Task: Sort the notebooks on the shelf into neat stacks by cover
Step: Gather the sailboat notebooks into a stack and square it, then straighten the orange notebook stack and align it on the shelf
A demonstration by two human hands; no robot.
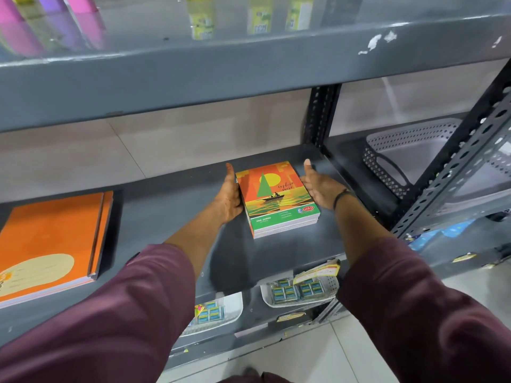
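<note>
Head view: left hand (229, 196) and right hand (318, 186) form a wide flat-palmed grip flanking the sailboat notebook stack (278, 199) on the shelf (171, 205), probably squaring its edges; an orange stack (47, 244) lies well left of the grip.

Partly hidden and cropped items on grey metal shelving.
The orange notebooks (47, 244) at lower left ran off the frame's left edge; the sailboat notebook stack's (276, 196) small print was unreadable; pink and purple containers (49, 4) at upper left were blurred and cropped.

sleeves (132, 308): maroon, loose, pushed up forearms | right wrist: thin black band (340, 197)
</note>
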